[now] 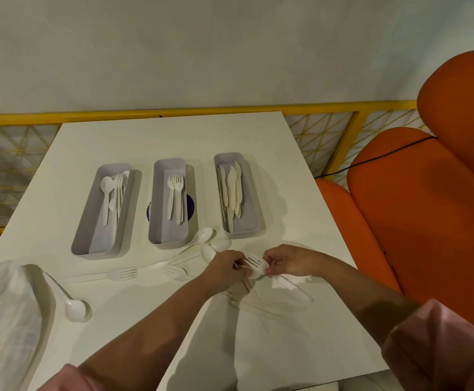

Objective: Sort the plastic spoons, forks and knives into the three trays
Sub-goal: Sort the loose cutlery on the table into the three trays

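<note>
Fork [255, 264], white plastic, tines pointing far-left, is pinched by the right hand [288, 261]; the left hand [224, 267] apparently pinches its tines.

1. The left hand [224, 268] is turned knuckles up, its fingers curled, and pinches a white plastic fork [255, 263] at its own side.
2. The right hand [285, 261] faces the left hand, just beside it; its curled fingertips [268, 270] pinch the same fork from the opposite side.
3. The left forearm [151, 323] is bare and reaches diagonally from the lower left toward the centre.
4. The right forearm [357, 289] is bare and reaches in from the lower right, converging with the other.
5. The left sleeve [66, 379] and the right sleeve [442, 351] are pink and end near the elbows.
</note>
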